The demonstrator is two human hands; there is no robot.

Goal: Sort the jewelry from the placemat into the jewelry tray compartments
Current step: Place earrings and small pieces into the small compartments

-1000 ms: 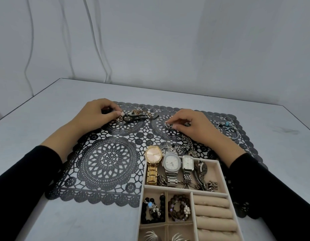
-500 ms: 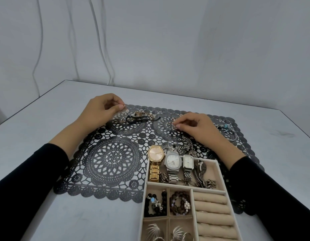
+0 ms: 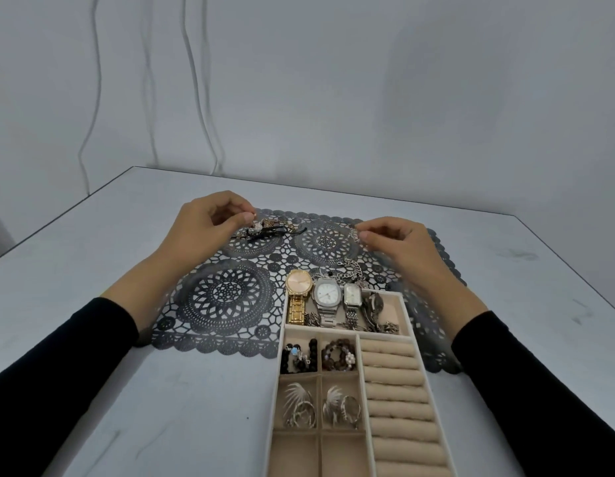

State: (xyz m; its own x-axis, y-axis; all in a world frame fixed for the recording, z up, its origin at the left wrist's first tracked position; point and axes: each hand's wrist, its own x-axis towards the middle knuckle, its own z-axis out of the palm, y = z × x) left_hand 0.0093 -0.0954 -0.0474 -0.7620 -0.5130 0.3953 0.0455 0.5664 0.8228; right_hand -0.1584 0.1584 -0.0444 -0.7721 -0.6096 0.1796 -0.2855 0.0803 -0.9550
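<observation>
On the grey surface (image 3: 154,407) the left hand (image 3: 203,228), in a black sleeve, is hovering at the far left of the black lace placemat (image 3: 230,297). Its fingers are curling in, with thumb and forefinger meeting just over a tangle of gold and black-cord jewelry (image 3: 268,227); I cannot tell whether they are gripping a piece of it (the spot is too small to read). Nearer the camera, the beige jewelry tray (image 3: 416,339) is overlapping the placemat's near edge. In its far compartment a gold watch (image 3: 299,284), a silver watch (image 3: 326,294) and a small rectangular watch (image 3: 352,294) are lying side by side, their faces leaning over the far rim. Below them, a black bead bracelet (image 3: 297,356) and a brown bead bracelet (image 3: 339,354) are sitting in neighbouring small compartments, with silver earrings (image 3: 299,404) in the cells below. A silver chain (image 3: 349,266) is trailing up from the placemat beyond the watches to the right hand (image 3: 399,242), whose thumb and forefinger are pinching its upper end
</observation>
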